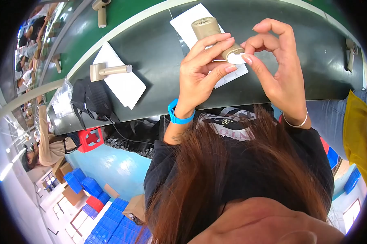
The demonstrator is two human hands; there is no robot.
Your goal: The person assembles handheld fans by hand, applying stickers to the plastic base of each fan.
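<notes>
Left hand (197, 73), above dark table (151, 44), curls around tan handheld device (205, 29); right hand (279, 79), otherwise loosely open, pinches small white piece (235, 59) at device's end. Likely fitting or peeling that piece; next move calls for steady grip, fine fingertip control.

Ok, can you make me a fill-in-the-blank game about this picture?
1. The left hand holds a beige device, and the wristband on that arm is ____.
2. The small piece by the right hand's thumb is ____ in colour.
3. A second device lies on a pale sheet, to the ____ of the held one.
4. The bag on the table is ____.

Missing words: blue; white; left; black.
</notes>
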